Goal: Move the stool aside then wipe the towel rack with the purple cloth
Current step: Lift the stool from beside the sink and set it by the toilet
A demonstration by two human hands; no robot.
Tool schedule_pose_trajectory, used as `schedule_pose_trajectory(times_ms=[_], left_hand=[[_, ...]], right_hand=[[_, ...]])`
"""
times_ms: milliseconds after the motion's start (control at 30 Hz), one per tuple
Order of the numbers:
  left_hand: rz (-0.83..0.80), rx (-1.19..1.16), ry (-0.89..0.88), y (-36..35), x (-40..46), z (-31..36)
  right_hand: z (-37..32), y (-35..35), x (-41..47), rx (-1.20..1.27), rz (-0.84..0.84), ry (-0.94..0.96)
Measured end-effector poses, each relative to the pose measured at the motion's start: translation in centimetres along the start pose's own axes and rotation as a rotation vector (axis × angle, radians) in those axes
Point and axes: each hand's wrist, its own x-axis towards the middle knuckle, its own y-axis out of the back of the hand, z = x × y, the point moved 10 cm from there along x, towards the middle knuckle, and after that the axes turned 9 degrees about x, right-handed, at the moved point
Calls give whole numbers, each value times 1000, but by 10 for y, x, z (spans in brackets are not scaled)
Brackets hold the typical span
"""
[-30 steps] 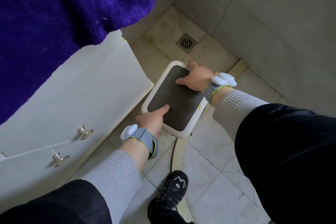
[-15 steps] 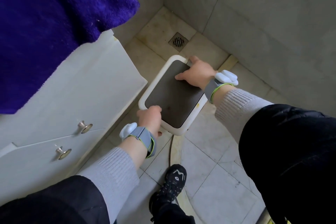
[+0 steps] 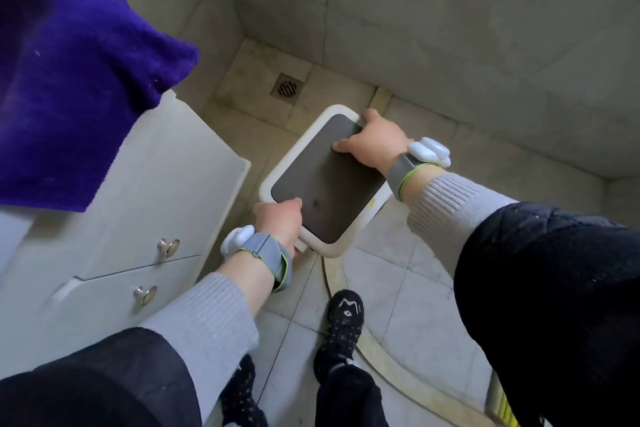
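A white stool (image 3: 325, 180) with a dark grey top stands on the tiled floor beside a white cabinet. My left hand (image 3: 278, 220) grips the stool's near left edge, fingers curled over the rim. At the far right edge my right hand (image 3: 375, 142) clasps the rim, thumb lying on the dark top. A purple cloth (image 3: 65, 73) hangs at the upper left, close to the camera, draped over the cabinet top. No towel rack is in view.
The white cabinet (image 3: 131, 218) with two metal knobs fills the left. A floor drain (image 3: 287, 88) sits in the corner behind the stool. Grey tiled walls close in at the back and right. My black shoes (image 3: 343, 319) stand on a curved floor strip just below the stool.
My left hand went from resting flat on the stool's top to curling around its near edge. The view has shifted, and the stool now appears slightly farther from the cabinet.
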Motion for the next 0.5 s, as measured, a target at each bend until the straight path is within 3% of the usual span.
schedule_pose_trajectory(times_ms=[500], left_hand=[[-255,338,-232,-51,-50,-61]], right_hand=[[157,46,-164,231,255,-304]])
